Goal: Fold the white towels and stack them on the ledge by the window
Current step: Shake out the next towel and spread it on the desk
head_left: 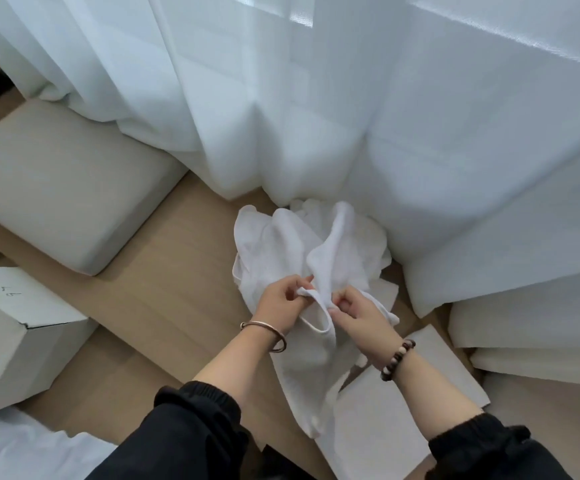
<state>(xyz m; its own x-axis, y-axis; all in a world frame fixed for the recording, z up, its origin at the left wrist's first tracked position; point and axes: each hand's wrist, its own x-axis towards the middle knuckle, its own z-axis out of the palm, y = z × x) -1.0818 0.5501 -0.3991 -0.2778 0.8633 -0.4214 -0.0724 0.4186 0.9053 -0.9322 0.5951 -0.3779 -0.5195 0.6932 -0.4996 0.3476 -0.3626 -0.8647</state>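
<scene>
A crumpled heap of white towels (281,244) lies on the wooden ledge (163,271) at the foot of the sheer curtain. One white towel (316,362) is pulled up from the heap and hangs down toward me. My left hand (279,303) pinches its hemmed edge between thumb and fingers. My right hand (357,311) pinches the same edge a few centimetres to the right. Both wrists wear bracelets, and the lower part of the towel drapes between my forearms.
A sheer white curtain (316,98) hangs behind the heap. A beige cushion (63,192) lies on the left. White boxes (7,334) stand at the left edge. Flat white sheets (409,403) and stacked white pads (538,341) sit on the right.
</scene>
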